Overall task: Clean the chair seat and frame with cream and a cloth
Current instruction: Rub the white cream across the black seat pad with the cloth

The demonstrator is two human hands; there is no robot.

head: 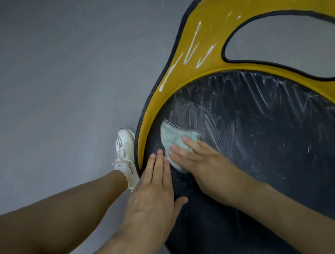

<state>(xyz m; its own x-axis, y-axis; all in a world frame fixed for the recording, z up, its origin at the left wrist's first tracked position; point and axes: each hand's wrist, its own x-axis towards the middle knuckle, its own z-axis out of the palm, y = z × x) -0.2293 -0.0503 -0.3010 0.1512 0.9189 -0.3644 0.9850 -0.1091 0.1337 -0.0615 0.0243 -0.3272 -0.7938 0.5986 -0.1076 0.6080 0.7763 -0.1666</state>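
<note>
The chair's dark seat [259,142] is streaked with smeared white cream. A yellow frame [207,38] with a dark edge curves round it and carries several lines of white cream [190,54]. My right hand [201,163] presses a pale green cloth [174,138] flat against the seat's left part, fingers straight over it. My left hand [156,190] rests flat on the seat's left edge just beside the cloth, fingers straight, holding nothing.
Grey floor [55,83] lies to the left of the chair. My leg and a white sneaker [125,146] stand right against the chair's left rim. An oval opening [285,39] in the frame shows the floor.
</note>
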